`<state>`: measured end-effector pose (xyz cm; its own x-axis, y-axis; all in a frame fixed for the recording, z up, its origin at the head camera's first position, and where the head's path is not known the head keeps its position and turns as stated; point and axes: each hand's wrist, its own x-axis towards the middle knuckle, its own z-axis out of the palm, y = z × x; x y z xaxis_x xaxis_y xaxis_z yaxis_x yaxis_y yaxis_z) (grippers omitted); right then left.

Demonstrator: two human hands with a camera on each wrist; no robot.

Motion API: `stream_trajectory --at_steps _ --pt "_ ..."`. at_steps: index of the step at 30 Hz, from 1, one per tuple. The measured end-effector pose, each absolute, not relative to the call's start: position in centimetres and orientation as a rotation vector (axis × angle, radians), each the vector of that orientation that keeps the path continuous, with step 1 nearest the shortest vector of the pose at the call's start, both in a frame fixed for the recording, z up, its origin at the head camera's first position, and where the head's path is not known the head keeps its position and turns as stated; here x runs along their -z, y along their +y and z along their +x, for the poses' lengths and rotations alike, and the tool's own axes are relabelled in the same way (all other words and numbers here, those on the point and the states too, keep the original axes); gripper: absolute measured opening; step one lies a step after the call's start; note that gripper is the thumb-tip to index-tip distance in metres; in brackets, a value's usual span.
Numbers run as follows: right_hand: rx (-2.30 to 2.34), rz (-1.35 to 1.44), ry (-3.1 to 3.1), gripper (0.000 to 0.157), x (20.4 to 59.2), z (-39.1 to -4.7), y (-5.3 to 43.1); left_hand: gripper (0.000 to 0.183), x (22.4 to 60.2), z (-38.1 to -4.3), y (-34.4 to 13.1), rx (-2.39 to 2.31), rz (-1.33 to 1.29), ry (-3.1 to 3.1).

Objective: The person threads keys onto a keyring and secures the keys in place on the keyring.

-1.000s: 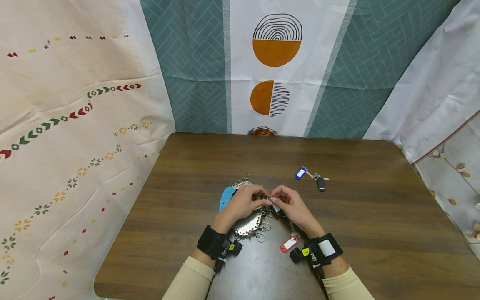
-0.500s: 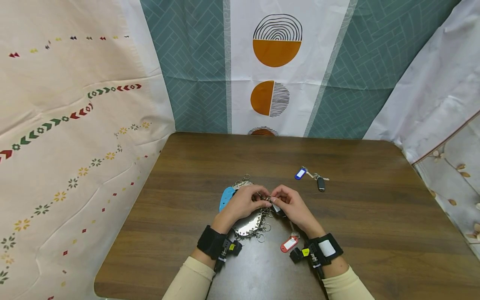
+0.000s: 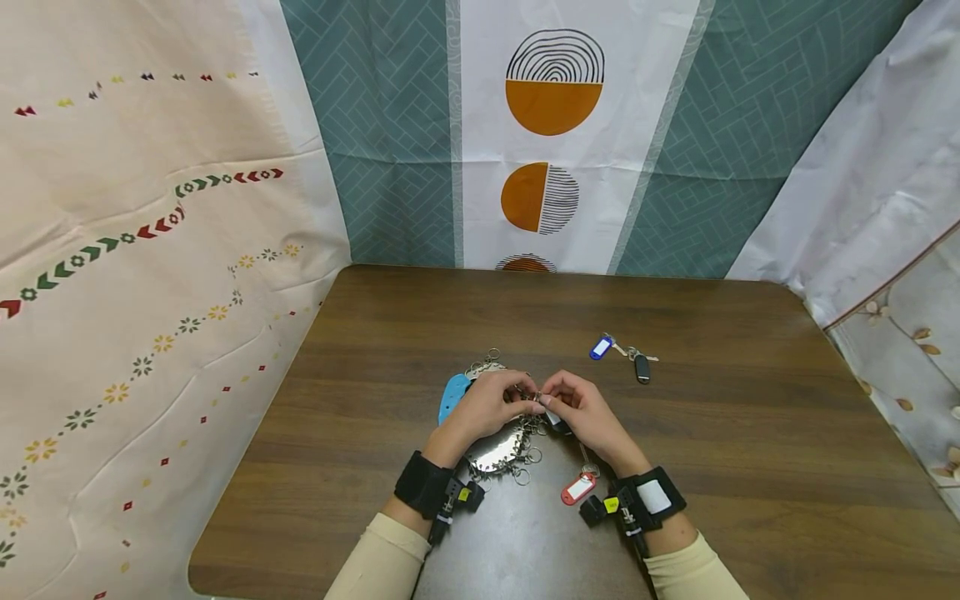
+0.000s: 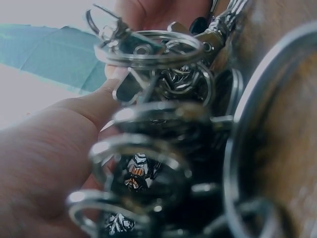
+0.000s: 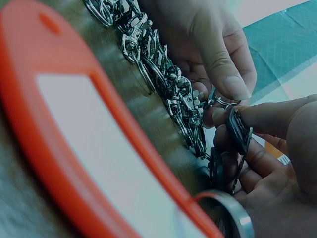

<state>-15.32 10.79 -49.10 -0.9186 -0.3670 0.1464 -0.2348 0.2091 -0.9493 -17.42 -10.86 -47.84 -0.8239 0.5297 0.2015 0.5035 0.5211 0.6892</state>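
Note:
Both hands meet fingertip to fingertip over the right side of a shiny round metal piece (image 3: 495, 451) whose edge is hung with several small clasps and rings. The left hand (image 3: 495, 400) pinches a small split ring (image 5: 225, 102) between thumb and fingers. Just beside it, the right hand (image 3: 588, 415) pinches a black key tag (image 5: 238, 130) with a key (image 5: 243, 161) on it. The tag's white label shows in the head view. In the left wrist view, clasps and large rings (image 4: 148, 52) crowd close to the left thumb. Fingers partly cover the joint between ring and tag.
A red key tag (image 3: 578, 487) lies near the right wrist. Farther back on the wooden table (image 3: 750, 400) are a blue key tag (image 3: 601, 347) and a black one (image 3: 642, 367), both with keys. A light-blue piece with holes (image 3: 453, 394) sits left of the metal piece.
The hands stay in place, with only slight finger movement at the ring and the black key tag. Nothing else has moved.

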Motion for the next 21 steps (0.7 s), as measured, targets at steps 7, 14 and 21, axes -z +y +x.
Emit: stream_trajectory --at_steps 7,14,21 --pt "1.812 -0.599 2.357 0.004 49.00 -15.24 10.82 0.024 47.87 -17.47 -10.87 -1.205 0.915 2.707" --pt "1.801 -0.611 2.355 0.005 48.76 -15.17 10.87 0.024 47.79 -17.45 -10.88 -1.207 0.917 2.709" --pt "1.789 -0.610 2.368 0.005 48.92 -14.95 10.91 0.023 47.79 -17.05 -10.88 -1.218 0.890 2.698"
